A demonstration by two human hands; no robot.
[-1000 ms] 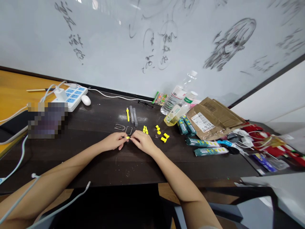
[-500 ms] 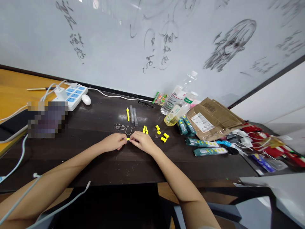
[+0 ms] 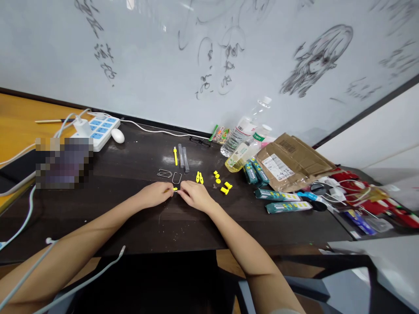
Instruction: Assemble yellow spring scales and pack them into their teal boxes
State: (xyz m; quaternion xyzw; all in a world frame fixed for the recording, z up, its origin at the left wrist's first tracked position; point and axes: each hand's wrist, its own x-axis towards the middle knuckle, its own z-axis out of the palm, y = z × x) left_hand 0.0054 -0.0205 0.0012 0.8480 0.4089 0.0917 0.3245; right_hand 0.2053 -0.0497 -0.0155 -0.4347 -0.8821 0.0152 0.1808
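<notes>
Over the dark table, my left hand [image 3: 159,193] pinches a small yellow plastic piece [image 3: 175,189] between thumb and fingers. My right hand [image 3: 195,195] is close on the other side, its fingers bent together by the piece; whether it grips anything is hidden. Just beyond the hands lie bent metal wire loops [image 3: 164,173] and an open wire hook [image 3: 176,178]. Two long yellow plastic parts [image 3: 199,177] rest past my right hand. Farther back are a yellow rod [image 3: 176,156] and clear tubes [image 3: 183,158]. Several small yellow parts [image 3: 224,190] are scattered to the right.
A water bottle [image 3: 238,133] and a yellowish drink bottle [image 3: 245,152] stand at the back right. Green boxes [image 3: 289,208], a cardboard package [image 3: 288,159] and tangled cables lie farther right. A power strip [image 3: 104,131] and a white mouse-like object [image 3: 118,135] are on the left.
My right fingers have drawn slightly away from the yellow piece, and more of it shows at my left fingertips. The parts on the table have not moved.
</notes>
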